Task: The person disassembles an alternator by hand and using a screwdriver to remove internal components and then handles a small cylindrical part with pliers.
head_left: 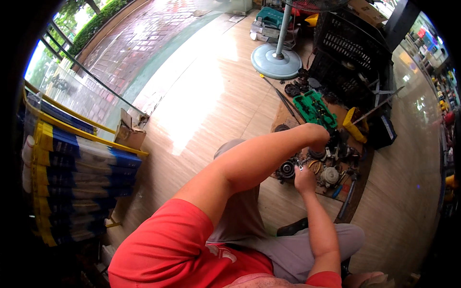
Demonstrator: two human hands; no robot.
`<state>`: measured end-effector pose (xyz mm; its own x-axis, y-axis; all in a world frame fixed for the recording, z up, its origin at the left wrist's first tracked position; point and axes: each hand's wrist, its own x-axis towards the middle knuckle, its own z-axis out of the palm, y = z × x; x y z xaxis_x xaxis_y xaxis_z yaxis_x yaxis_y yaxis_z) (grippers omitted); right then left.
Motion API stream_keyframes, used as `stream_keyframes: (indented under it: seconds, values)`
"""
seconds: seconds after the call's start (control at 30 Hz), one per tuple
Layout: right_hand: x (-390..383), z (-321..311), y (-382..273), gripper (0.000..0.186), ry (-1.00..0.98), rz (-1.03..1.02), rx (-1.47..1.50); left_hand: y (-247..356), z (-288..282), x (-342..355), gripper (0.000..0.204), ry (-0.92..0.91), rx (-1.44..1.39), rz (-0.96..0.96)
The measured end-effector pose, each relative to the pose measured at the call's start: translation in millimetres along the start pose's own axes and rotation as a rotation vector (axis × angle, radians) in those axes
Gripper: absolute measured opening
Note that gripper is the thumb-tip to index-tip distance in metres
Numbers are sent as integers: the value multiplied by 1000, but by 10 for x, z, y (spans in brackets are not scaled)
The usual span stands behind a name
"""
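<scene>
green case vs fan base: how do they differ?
Shape: the green case is oblong; the fan base is round.
Colour: the case is bright green; the base is pale blue-grey.
Load: the case holds dark pieces; the base carries an upright pole.
Position: the case is nearer the left hand than the base is.

Red fabric T-shirt [149, 245], short sleeves [185, 221] ending above the elbows, pale print [225, 254] on the front. Loose grey fabric trousers [288, 252], dark shoe [292, 227] partly visible. Forearms [321, 221] and hands [305, 180] bare.
</scene>
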<state>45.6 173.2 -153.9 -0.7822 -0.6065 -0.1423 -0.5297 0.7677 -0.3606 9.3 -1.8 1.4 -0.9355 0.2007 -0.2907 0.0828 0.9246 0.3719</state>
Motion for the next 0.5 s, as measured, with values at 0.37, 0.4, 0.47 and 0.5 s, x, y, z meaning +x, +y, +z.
stream_keyframes:
  seconds: [0.37,0.4,0.47,0.5]
  values:
    - [-11,-387,-223,35,-50,-106,-333,-47,51,-10,36,27,3,9]
    - [-9,-403,-233,32,-58,-91,-330,-39,37,-5,36,23,-1,15]
    - [102,-283,-42,31,-67,-221,-313,-30,25,-11,36,25,-13,15]
    - [160,-214,43,31,-71,-285,-304,-13,11,-18,36,31,-19,12]
